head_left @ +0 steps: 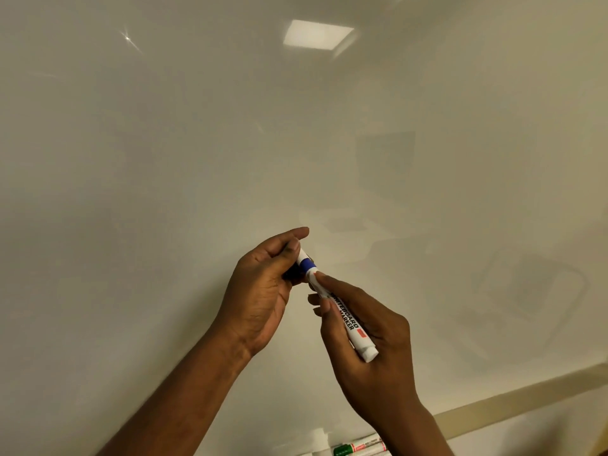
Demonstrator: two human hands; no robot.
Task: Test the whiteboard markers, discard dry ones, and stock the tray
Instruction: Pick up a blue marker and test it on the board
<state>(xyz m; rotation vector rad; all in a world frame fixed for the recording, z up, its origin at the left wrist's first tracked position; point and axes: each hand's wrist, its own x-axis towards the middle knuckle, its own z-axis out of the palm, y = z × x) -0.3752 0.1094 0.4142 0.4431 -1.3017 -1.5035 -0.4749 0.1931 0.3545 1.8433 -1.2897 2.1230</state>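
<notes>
A white whiteboard marker (350, 324) with black lettering and a blue collar is held slanted in front of the whiteboard (197, 143). My right hand (368, 350) grips its barrel. My left hand (263, 287) is closed around the marker's upper end, where a white and blue part (306, 261) shows between the fingers; whether the cap is on or off is hidden by the fingers. At the bottom edge lie more markers, one with a green cap (358, 447), with a white marker end (319, 437) beside it.
The whiteboard's beige frame edge (526, 393) runs diagonally at the lower right. A ceiling light reflection (317, 34) shows at the top of the board. The board surface bears no visible marks.
</notes>
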